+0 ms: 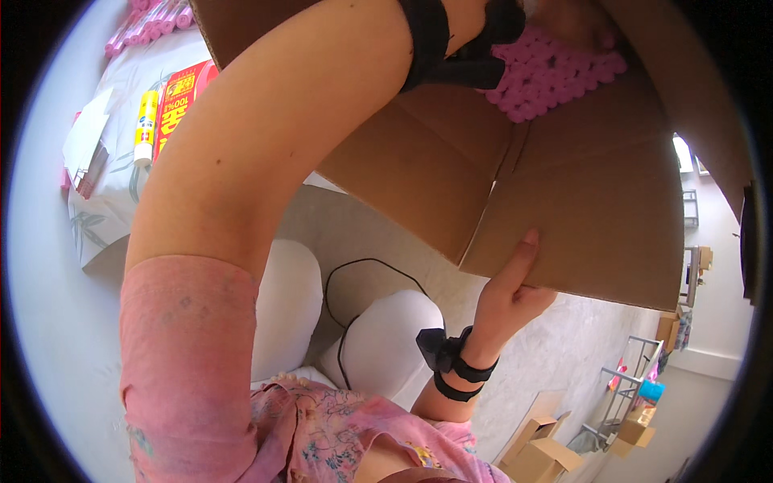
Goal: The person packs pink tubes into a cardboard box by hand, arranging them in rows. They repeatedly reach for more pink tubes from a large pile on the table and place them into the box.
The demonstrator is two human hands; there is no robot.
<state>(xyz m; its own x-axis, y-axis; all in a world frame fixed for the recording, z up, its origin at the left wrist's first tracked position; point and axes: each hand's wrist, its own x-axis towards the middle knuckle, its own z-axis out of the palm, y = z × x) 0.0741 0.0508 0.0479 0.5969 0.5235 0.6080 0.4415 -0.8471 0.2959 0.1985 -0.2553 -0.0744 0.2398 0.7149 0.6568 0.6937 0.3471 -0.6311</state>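
head view: your left hand [592, 20] is mostly cut off at the top edge, deep in the cardboard box [580, 217], so you can't tell whether its fingers are spread or closed on anything. only a blurred bit shows past the black wrist strap [451, 48]. your left forearm crosses the frame from lower left up to the box mouth, elbow bent, pink sleeve pushed up near the shoulder. your right hand [507, 294] comes up from below w/ thumb pressed flat on the outside of a box flap, other fingers hidden behind the flap (grip reads as a pinch on the flap edge). box is brown, tilted toward you, flaps hanging open, held above your lap. inside it, packed pink tube ends [547, 76] show as a honeycomb patch just beside the left wrist.
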